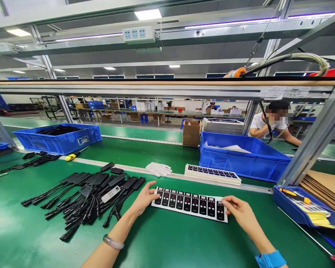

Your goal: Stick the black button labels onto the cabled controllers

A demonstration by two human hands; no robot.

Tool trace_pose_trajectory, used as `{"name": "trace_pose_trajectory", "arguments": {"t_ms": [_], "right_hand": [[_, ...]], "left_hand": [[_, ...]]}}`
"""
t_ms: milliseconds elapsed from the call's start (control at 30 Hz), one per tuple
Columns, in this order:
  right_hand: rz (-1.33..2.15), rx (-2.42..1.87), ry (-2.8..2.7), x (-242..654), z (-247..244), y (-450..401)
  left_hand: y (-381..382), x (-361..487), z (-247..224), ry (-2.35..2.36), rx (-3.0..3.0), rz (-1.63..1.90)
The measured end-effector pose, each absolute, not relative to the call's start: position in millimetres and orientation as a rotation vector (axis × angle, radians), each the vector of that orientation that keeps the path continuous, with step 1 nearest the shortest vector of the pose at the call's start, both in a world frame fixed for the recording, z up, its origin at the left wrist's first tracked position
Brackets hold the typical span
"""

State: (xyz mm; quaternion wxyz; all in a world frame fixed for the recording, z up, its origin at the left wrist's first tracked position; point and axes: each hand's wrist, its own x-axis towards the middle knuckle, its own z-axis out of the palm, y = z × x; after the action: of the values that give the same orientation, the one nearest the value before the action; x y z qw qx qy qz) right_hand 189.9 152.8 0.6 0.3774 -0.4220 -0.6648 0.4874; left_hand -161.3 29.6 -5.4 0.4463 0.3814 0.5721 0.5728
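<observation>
Smooth label sheet [187,203], glossy tabletop [184,243]

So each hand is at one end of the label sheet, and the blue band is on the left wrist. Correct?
Not quite: the head view shows the blue band on the right wrist. The rest holds: the left hand and right hand are at opposite ends of the label sheet.

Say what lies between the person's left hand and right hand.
A sheet of labels lies there, its ends at the fingers of the left hand and right hand, as the head view shows.
</observation>
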Motion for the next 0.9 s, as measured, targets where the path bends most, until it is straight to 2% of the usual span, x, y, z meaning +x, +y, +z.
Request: {"name": "trace_pose_trajectory", "arguments": {"t_ms": [300,533,733,900], "right_hand": [[1.031,-1.195,-1.667,198,-20,172],[1.039,-1.073,-0.915,213,-1,164],[1.253,-0.920,-0.770,199,8,157],[1.259,-0.874,-0.907,182,17,142]], "left_hand": [[34,-150,-13,1.604,1.029,1.389],[36,-155,-3,2.104,1.312,1.226],[15,-190,23,2.844,1.329,0.845],[-1,-203,34,3.003,1.351,0.461]]}}
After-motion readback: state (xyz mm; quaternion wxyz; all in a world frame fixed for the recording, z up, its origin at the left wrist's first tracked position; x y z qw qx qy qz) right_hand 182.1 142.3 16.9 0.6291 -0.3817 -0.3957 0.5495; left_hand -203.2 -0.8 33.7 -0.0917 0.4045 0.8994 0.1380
